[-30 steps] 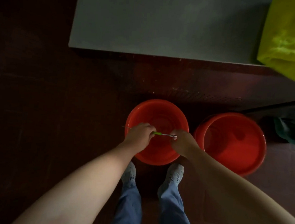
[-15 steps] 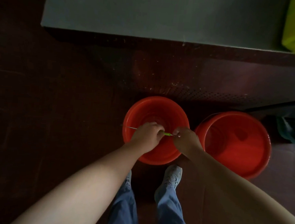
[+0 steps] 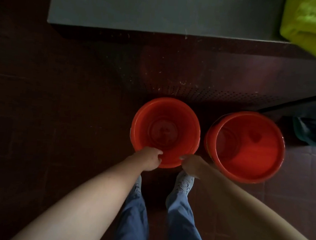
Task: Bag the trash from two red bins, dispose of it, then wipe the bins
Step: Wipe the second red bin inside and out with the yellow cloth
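Drawn back from mid-opening to the near rim of the left red bin (image 3: 145, 130), left hand (image 3: 149, 158) and right hand (image 3: 192, 164) curl there, grip unclear, right red bin (image 3: 254, 154) just beside on dark floor (image 3: 59, 112).

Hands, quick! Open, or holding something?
Left hand: fingers curled at the near rim of the left round red plastic bin; whether it grips cannot be told.
Right hand: fingers curled at the same rim; grip cannot be told.
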Demonstrator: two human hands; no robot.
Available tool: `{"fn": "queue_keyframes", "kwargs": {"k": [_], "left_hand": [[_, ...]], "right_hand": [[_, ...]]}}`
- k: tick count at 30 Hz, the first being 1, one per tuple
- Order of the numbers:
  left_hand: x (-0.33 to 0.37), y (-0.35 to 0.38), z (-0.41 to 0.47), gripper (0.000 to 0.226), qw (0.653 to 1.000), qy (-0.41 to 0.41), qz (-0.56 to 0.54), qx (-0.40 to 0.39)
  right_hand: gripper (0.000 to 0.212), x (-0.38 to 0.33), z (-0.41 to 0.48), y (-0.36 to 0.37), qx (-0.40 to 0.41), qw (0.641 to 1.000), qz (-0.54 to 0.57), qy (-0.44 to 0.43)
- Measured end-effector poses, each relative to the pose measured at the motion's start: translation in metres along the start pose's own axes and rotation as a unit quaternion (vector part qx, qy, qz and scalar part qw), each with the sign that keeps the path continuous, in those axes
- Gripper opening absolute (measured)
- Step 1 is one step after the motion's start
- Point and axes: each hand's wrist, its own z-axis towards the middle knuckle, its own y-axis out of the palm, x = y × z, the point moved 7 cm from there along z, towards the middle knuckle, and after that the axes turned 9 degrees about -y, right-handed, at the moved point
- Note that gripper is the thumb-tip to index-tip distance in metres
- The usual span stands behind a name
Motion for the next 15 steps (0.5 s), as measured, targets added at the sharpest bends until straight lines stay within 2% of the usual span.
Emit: {"fn": "queue_keyframes", "kwargs": {"k": [5, 9, 13, 15], "left_hand": [[0.007, 0.004, -0.003, 0.049, 1.0, 0.001, -0.005, 0.025], [0.029, -0.001, -0.022, 0.05, 0.997, 0.023, -0.003, 0.078], [0.057, 0.0, -0.042, 0.051, 0.993, 0.058, 0.014, 0.103], [0.072, 0.0, -0.051, 0.051, 0.991, 0.075, 0.015, 0.107]], "right_hand": [[0.047, 0.005, -0.01, -0.013, 0.011, 0.999, -0.04, -0.009], [0.036, 0.008, -0.035, -0.036, 0.053, 0.997, -0.043, -0.028], [0.036, 0.017, -0.066, -0.056, 0.116, 0.992, -0.016, -0.052], [0.04, 0.033, -0.081, -0.062, 0.148, 0.988, 0.021, -0.032]]}}
